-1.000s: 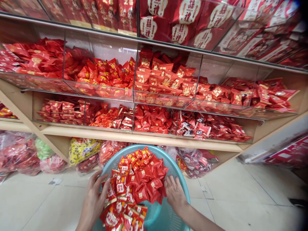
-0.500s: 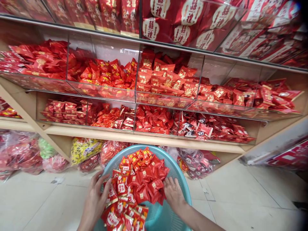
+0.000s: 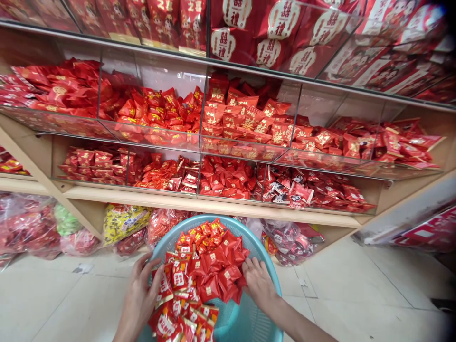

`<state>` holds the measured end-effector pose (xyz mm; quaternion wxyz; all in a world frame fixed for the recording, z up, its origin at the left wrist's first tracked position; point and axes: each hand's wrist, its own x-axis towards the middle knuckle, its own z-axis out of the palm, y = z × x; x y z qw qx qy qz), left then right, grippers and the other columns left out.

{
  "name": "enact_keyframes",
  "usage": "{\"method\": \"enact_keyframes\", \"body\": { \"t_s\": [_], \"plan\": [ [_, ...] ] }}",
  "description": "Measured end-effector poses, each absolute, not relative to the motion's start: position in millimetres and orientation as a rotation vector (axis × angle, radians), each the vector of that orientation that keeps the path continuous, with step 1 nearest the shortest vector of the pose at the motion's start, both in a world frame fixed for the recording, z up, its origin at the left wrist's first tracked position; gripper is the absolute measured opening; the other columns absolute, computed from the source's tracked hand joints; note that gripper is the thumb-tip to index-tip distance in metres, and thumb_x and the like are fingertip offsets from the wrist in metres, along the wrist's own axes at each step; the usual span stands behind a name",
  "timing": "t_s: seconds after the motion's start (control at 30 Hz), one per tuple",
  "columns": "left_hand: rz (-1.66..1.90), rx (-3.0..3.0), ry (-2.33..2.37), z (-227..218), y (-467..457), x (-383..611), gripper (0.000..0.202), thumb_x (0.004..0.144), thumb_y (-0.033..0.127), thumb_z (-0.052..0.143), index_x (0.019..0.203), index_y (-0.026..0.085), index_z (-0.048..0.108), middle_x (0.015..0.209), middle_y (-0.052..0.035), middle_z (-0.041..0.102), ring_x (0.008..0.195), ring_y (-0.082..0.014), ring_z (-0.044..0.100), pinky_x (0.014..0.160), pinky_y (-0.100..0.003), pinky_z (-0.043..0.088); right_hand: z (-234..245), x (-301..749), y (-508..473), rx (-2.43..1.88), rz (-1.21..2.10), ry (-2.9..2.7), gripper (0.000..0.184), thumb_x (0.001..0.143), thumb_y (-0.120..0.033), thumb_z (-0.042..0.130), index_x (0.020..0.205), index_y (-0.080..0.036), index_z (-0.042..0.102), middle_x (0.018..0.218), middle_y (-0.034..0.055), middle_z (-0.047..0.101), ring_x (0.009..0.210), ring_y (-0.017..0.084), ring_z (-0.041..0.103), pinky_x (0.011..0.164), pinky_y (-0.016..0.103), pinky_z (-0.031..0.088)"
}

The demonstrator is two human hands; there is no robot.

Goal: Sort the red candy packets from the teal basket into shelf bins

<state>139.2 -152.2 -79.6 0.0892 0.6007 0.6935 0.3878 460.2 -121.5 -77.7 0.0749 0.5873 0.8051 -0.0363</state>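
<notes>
A turquoise plastic basket point(image 3: 265, 256) holds several kinds of red candy packets. Plain red packets with gold print point(image 3: 215, 268) lie at its right, smaller shiny red-and-gold ones point(image 3: 206, 235) at the back. Red packets with white labels point(image 3: 180, 275) fill the left and front. My left hand point(image 3: 138, 289) lies over the left rim, thumb apart from the fingers and beside the white-labelled packets. Inside the right wall, my right hand point(image 3: 259, 284) has its fingers stretched out against the plain red packets. Its fingertips are partly hidden by them.
Behind the basket stands a wooden shelf point(image 3: 213, 202) with clear-walled bins of red packets point(image 3: 249, 118). Larger red gift bags point(image 3: 281, 28) line the top. Plastic bags of candy, one with yellow wrappers point(image 3: 126, 221), lie below. Pale floor tiles point(image 3: 352, 289) show around.
My right hand has shifted slightly, its fingers now a little more bent against the plain red packets. My left hand stays at the rim.
</notes>
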Motion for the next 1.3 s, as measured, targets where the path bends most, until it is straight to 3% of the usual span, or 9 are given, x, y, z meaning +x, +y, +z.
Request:
{"method": "enact_keyframes", "body": {
  "t_s": [0.17, 0.4, 0.53, 0.8, 0.97, 1.07, 1.3],
  "plan": [
    [1.147, 1.798, 2.061, -81, -152, 138, 0.039, 0.083, 0.048, 0.042, 0.096, 0.019, 0.064, 0.118, -0.0105, 0.050, 0.112, -0.0299, 0.053, 0.095, -0.046, 0.046, -73, 457, -120, 1.822, -0.208, 2.316, 0.052, 0.080, -0.020, 0.056, 0.131, -0.010, 0.047, 0.137, 0.0157, 0.048, 0.127, 0.033, 0.040, 0.105, 0.045, 0.031],
    [1.154, 1.802, 2.075, -83, -151, 137, 0.037, 0.083, 0.048, 0.043, 0.095, 0.020, 0.065, 0.118, -0.0103, 0.051, 0.111, -0.0299, 0.054, 0.093, -0.046, 0.047, -72, 450, -118, 1.864, -0.149, 2.304, 0.044, 0.080, -0.004, 0.046, 0.123, -0.007, 0.051, 0.133, 0.0225, 0.049, 0.112, 0.029, 0.057, 0.092, 0.038, 0.046],
    [1.168, 1.806, 2.068, -84, -150, 136, 0.037, 0.082, 0.048, 0.044, 0.094, 0.020, 0.065, 0.118, -0.0105, 0.052, 0.111, -0.0297, 0.055, 0.093, -0.047, 0.047, -53, 449, -114, 1.862, -0.241, 2.300, 0.038, 0.079, -0.002, 0.042, 0.112, -0.010, 0.057, 0.125, 0.0200, 0.055, 0.098, 0.024, 0.064, 0.080, 0.029, 0.050],
    [1.204, 1.808, 2.067, -87, -150, 136, 0.037, 0.082, 0.049, 0.044, 0.093, 0.021, 0.066, 0.116, -0.0096, 0.054, 0.110, -0.0292, 0.056, 0.092, -0.046, 0.049, 34, 448, -80, 1.904, -0.254, 2.580, 0.016, 0.088, -0.022, 0.046, 0.101, -0.017, 0.055, 0.101, 0.0089, 0.062, 0.083, 0.020, 0.063, 0.068, 0.027, 0.045],
    [1.198, 1.804, 2.061, -89, -150, 134, 0.037, 0.082, 0.048, 0.045, 0.093, 0.020, 0.066, 0.116, -0.0108, 0.054, 0.110, -0.0298, 0.055, 0.093, -0.047, 0.048, 80, 421, -20, 1.671, -0.159, 3.149, 0.021, 0.090, -0.018, 0.046, 0.109, -0.017, 0.055, 0.102, 0.0063, 0.058, 0.096, 0.017, 0.054, 0.084, 0.026, 0.041],
    [1.197, 1.797, 2.045, -91, -151, 133, 0.036, 0.082, 0.047, 0.045, 0.095, 0.020, 0.065, 0.118, -0.0113, 0.052, 0.112, -0.0304, 0.053, 0.094, -0.049, 0.046, 88, 406, 21, 1.762, -0.040, 3.081, 0.026, 0.090, -0.015, 0.045, 0.111, -0.016, 0.059, 0.102, 0.0083, 0.057, 0.099, 0.019, 0.051, 0.086, 0.029, 0.039],
    [1.246, 1.784, 2.051, -96, -148, 132, 0.034, 0.081, 0.048, 0.046, 0.092, 0.022, 0.066, 0.117, -0.0096, 0.054, 0.113, -0.0294, 0.054, 0.095, -0.047, 0.046, 80, 401, 66, 1.677, -0.127, 3.040, 0.017, 0.080, -0.015, 0.061, 0.093, -0.019, 0.071, 0.091, 0.0055, 0.063, 0.088, 0.018, 0.055, 0.076, 0.027, 0.040]
  ]
}}
